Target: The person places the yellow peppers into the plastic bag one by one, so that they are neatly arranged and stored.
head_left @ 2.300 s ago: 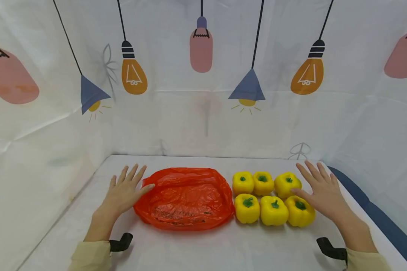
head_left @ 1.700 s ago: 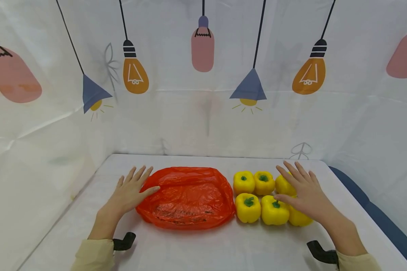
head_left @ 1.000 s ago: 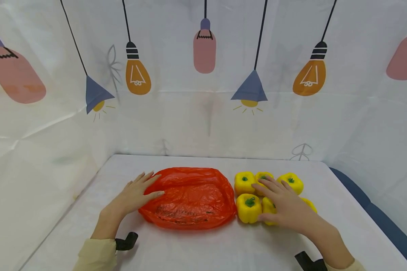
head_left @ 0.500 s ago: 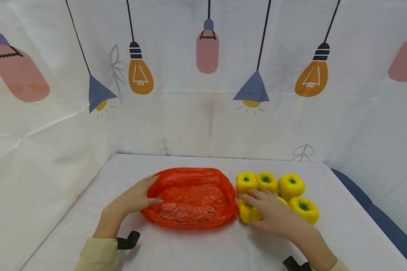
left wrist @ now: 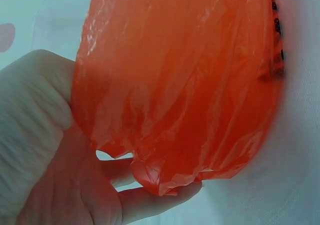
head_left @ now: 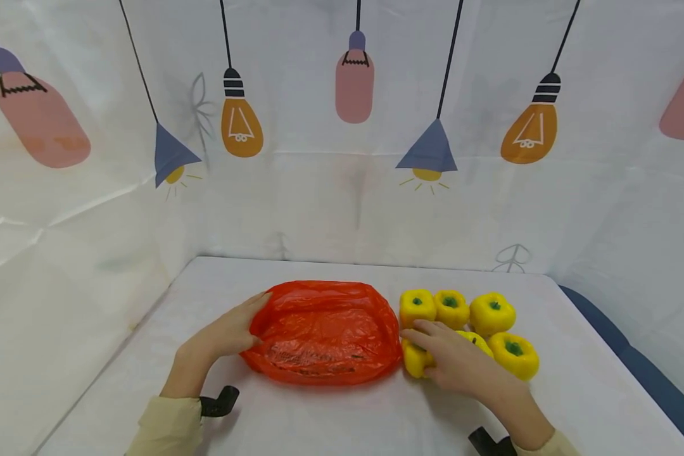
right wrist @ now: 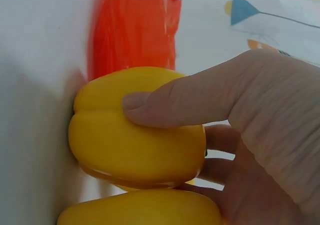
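A red plastic bag (head_left: 330,329) lies flat on the white table. At its left end, my left hand (head_left: 225,332) grips the edge; the thumb tip is hidden by the red film in the left wrist view, where two fingers (left wrist: 150,202) show below the bag's rim. Just right of the bag, my right hand (head_left: 458,361) holds the front-left yellow bell pepper (head_left: 415,361). In the right wrist view its thumb lies across that pepper (right wrist: 140,145), with fingers behind. Several more yellow bell peppers (head_left: 493,315) with green stems stand in two rows around the right hand.
The white table (head_left: 319,421) meets a white cloth backdrop (head_left: 308,202) printed with lamps at its far edge. A dark blue padded object (head_left: 638,361) runs along the right side. Black straps (head_left: 219,402) sit on both wrists.
The right hand has moved left over the peppers and taken hold of the front-left one. The left hand has moved slightly right, its thumb going from above the bag to its edge.
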{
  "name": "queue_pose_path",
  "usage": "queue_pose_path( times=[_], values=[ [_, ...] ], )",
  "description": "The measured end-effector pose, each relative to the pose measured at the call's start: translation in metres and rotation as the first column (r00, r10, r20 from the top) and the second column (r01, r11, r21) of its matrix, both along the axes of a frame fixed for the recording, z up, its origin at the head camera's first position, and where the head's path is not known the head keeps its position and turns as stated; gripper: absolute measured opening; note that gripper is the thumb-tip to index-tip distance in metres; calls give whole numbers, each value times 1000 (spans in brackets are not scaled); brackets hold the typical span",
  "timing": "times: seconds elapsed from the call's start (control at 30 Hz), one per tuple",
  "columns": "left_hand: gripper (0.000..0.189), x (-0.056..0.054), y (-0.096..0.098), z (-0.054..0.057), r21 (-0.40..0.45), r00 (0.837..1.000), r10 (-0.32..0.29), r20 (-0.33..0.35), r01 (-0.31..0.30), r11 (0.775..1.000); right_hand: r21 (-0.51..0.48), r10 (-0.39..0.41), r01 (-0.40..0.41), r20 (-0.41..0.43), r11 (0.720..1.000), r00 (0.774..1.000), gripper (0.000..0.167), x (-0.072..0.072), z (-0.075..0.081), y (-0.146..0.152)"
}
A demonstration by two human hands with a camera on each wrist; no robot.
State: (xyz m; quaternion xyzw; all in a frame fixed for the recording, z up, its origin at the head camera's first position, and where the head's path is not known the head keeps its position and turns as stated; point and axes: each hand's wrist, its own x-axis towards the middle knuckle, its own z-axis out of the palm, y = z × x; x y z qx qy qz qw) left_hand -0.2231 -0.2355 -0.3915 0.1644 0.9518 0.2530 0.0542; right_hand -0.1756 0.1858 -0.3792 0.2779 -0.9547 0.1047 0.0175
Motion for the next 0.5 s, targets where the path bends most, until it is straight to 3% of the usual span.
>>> queue_pose_path(
  times=[0.3,0.5],
  values=[
    [89,-2,-1,-4,3,1000,3,-21,-3,1000,-49,62,-63,-15,997,998,57,-4,-1,1],
    [89,-3,-1,-6,3,1000,8,-23,-8,1000,-81,52,-59,-81,995,995,60,-4,5,1]
  ],
)
